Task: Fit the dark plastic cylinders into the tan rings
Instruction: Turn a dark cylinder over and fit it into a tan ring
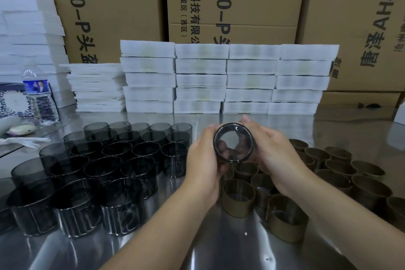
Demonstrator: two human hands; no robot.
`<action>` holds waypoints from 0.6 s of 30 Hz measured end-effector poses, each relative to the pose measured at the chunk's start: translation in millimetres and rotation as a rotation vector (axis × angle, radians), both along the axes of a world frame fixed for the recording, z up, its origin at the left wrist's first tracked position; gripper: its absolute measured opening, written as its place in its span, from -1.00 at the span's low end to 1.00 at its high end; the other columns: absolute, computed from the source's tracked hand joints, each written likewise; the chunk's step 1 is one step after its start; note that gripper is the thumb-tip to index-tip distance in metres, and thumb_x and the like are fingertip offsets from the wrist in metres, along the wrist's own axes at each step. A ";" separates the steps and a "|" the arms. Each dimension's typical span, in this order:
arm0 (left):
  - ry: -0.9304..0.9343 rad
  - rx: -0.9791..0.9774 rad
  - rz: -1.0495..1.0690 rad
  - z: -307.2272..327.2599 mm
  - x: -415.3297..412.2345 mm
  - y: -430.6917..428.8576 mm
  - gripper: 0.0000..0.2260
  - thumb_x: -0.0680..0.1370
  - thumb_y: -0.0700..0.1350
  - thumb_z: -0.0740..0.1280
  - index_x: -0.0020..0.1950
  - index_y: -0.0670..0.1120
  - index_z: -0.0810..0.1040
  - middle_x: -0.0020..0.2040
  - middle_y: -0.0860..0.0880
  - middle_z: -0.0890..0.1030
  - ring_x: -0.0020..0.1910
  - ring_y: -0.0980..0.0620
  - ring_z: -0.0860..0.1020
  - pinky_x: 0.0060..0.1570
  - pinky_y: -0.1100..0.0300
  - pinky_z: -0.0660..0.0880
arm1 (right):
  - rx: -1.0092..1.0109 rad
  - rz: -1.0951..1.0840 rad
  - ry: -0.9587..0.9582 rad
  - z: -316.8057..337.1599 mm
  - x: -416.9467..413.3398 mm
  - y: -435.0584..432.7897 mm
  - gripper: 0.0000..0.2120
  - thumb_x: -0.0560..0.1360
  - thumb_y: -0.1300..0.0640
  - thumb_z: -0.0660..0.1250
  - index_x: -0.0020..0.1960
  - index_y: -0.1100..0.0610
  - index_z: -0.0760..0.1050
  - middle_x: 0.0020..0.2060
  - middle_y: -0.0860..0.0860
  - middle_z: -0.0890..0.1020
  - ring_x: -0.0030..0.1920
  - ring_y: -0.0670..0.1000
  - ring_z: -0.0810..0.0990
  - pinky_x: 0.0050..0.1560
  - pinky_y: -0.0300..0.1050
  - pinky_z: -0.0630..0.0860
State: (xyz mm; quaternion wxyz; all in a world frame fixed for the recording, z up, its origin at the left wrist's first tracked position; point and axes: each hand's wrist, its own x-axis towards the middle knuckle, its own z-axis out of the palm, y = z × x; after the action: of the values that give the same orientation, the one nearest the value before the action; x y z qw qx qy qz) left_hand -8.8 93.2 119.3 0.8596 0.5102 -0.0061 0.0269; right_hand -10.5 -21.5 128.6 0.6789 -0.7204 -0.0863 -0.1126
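At the far left edge of the steel tabletop (219,252) a water bottle (37,92) is seen standing upright. The left half of the tabletop is taken up by rows of dark cylinders (87,166), set upright with open ends up and packed close together. Along the far edge, white foam blocks (219,79) are stacked in columns, with cardboard boxes (236,2) behind them. Near the middle, one held cylinder (233,142) is lifted off the tabletop and tipped so that its open end faces the camera. Its left side is gripped by the left hand (203,160), fingers curled round the wall, and its right side is gripped in the same way by the right hand (274,155). Whether a ring sits on it cannot be told. Below the hands and across the right half, tan rings (238,197) are stood on end, clustered and touching
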 end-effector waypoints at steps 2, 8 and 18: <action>0.037 -0.126 -0.065 2.0 1.0 1.4 -0.73 0.58 -0.07 0.26 -0.30 -0.03 0.60 -0.40 0.01 0.47 -0.52 0.14 0.40 -0.59 0.35 0.27 | -0.056 0.060 0.107 4.8 1.4 -5.9 -0.54 0.26 -0.42 0.30 -0.24 -0.04 0.64 -0.40 -0.06 0.55 -0.42 -0.11 0.51 -0.51 -0.37 0.34; 0.109 -0.183 -0.028 7.3 2.4 2.6 -0.73 0.64 -0.10 0.17 -0.17 -0.09 0.59 -0.38 0.01 0.63 -0.51 0.14 0.54 -0.56 0.32 0.43 | 0.222 0.420 0.250 19.3 5.1 -25.6 -0.70 0.27 0.04 0.42 -0.05 0.17 0.63 -0.36 0.00 0.54 -0.47 -0.14 0.44 -0.60 -0.38 0.35; -0.759 1.471 -0.027 -27.9 -7.9 -17.4 -0.62 0.60 0.07 0.18 0.32 -0.08 0.52 0.33 -0.04 0.51 0.41 -0.01 0.31 0.46 0.11 -0.24 | -0.260 -0.109 0.046 46.1 67.7 -23.4 -0.99 0.50 0.28 0.38 -0.08 0.23 0.57 -0.22 0.14 0.62 -0.34 -0.07 0.62 -0.24 -0.27 0.61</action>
State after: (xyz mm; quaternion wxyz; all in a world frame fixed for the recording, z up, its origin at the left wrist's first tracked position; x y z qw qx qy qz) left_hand -16.7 75.8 91.4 0.2458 0.8986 -0.3182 0.1760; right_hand 57.2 -44.9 174.6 0.5746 -0.8082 -0.0453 -0.1210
